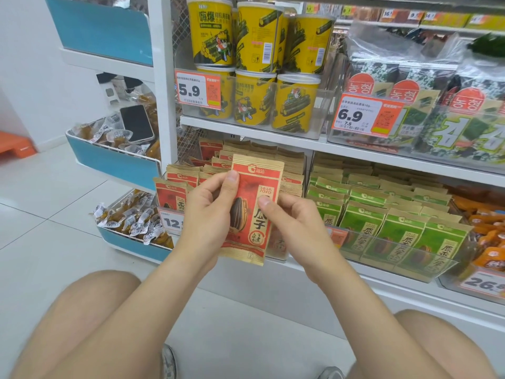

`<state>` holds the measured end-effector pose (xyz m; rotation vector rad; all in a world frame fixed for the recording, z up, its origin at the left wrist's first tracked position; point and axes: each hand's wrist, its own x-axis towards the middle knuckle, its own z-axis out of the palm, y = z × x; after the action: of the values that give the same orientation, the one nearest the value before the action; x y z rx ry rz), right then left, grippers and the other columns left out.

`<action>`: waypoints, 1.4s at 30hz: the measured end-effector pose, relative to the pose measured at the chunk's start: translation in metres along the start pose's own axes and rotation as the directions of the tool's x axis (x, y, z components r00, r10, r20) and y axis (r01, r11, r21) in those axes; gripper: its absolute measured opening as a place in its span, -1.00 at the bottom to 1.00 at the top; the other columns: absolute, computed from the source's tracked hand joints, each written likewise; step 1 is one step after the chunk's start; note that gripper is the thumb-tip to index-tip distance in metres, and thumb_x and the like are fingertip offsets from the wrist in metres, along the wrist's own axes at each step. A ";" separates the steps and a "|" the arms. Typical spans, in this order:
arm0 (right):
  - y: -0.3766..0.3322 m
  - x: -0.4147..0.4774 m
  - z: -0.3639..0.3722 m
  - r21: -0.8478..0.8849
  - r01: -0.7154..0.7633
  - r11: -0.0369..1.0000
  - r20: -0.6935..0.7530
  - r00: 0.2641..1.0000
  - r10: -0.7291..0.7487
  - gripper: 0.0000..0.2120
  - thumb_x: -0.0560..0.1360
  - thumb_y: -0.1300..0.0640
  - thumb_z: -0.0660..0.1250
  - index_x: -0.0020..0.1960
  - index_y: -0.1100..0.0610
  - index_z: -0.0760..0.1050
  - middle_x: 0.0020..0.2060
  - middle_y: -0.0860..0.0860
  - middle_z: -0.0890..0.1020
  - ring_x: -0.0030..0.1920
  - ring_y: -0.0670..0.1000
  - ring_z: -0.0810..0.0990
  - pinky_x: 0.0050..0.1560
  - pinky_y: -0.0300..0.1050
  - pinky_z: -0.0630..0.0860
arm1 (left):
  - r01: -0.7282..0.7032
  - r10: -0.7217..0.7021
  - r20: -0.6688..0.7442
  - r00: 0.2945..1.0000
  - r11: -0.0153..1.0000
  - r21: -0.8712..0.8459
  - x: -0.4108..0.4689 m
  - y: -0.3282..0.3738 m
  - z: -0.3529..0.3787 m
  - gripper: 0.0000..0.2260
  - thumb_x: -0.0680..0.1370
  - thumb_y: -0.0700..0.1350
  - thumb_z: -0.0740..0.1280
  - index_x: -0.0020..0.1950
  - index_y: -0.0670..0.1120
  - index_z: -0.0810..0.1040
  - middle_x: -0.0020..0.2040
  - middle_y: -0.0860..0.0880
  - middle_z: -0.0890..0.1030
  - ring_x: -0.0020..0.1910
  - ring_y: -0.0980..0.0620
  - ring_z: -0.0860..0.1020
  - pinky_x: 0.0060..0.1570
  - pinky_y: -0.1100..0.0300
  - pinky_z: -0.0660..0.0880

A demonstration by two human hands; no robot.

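Nearest to me are my bare knees point(90, 324), bent over the pale floor tiles point(35, 203); above them both my hands are up in front of the lower shelf. My left hand point(210, 214) grips the red packet point(257, 228) along its left edge, thumb laid on the front near the top, fingers curled behind; my right hand point(297, 225) pinches its right edge, thumb on the front, fingers hidden behind. The packet stands nearly upright, its top tipped slightly right, held clear in front of the stock of matching red packets point(180, 195) in their clear tray; just to the right stand rows of green packets point(396, 228) behind a clear front wall. One shelf up, yellow canisters point(254, 102) are stacked two high behind a 5.9 price tag point(198, 90); beside them seaweed bags point(410, 86) sit behind a 6.9 tag point(364, 116). Off to the left, a phone point(136, 123) lies on wrapped snacks in a blue bin point(114, 162).
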<state>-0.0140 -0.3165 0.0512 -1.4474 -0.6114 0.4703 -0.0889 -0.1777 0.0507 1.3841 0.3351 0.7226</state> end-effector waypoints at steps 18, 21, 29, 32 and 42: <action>0.000 0.008 -0.020 -0.115 -0.015 0.993 -0.048 0.999 0.010 -0.72 0.72 -0.04 0.32 0.30 0.10 0.63 -0.28 0.14 0.71 -0.43 0.06 0.56 -0.48 -0.15 0.48 | 0.182 -0.181 0.110 0.977 0.983 -0.005 0.008 0.008 -0.019 -0.64 0.52 -0.12 0.54 0.26 -0.25 0.68 -0.03 -0.21 0.78 -0.08 -0.15 0.79 -0.25 0.11 0.69; -0.003 0.008 -0.023 0.066 -0.023 0.998 0.059 0.998 0.019 -0.60 0.62 -0.03 0.40 0.35 0.17 0.61 -0.20 0.19 0.72 -0.39 0.07 0.57 -0.44 -0.17 0.50 | 0.209 -0.201 0.116 0.973 0.976 -0.055 0.010 0.007 -0.021 -0.59 0.48 -0.07 0.53 0.26 -0.25 0.68 0.00 -0.22 0.78 -0.08 -0.12 0.79 -0.21 0.16 0.69; -0.004 0.008 -0.021 0.086 -0.013 0.996 0.038 0.999 0.010 -0.60 0.59 0.03 0.43 0.36 0.21 0.58 -0.28 0.11 0.72 -0.46 0.01 0.55 -0.49 -0.21 0.48 | 0.265 -0.251 0.139 0.958 0.960 -0.089 0.012 0.005 -0.022 -0.58 0.50 -0.07 0.51 0.29 -0.26 0.67 0.02 -0.22 0.78 -0.10 -0.08 0.78 -0.22 0.19 0.68; -0.004 0.009 -0.020 0.016 -0.004 1.000 0.019 1.000 0.003 -0.65 0.65 0.09 0.42 0.40 0.17 0.52 -0.21 0.18 0.75 -0.43 0.08 0.61 -0.46 -0.14 0.54 | 0.252 -0.242 0.179 0.954 0.967 -0.038 0.012 0.005 -0.024 -0.69 0.61 -0.08 0.45 0.30 -0.20 0.67 0.09 -0.18 0.78 0.06 -0.13 0.77 -0.06 0.09 0.71; -0.004 0.007 -0.012 -0.136 0.053 0.989 -0.050 0.997 -0.060 -0.63 0.55 0.16 0.57 0.31 0.05 0.59 0.04 -0.02 0.80 0.01 0.02 0.80 0.02 0.03 0.74 | -0.016 -0.007 0.113 0.994 0.980 0.200 0.014 0.007 -0.017 -0.85 0.66 -0.10 0.43 0.16 -0.11 0.73 -0.03 -0.11 0.79 -0.04 -0.13 0.77 0.05 -0.14 0.72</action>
<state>-0.0010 -0.3216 0.0560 -1.5616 -0.6491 0.3496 -0.0903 -0.1556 0.0568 1.6110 0.3220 0.6230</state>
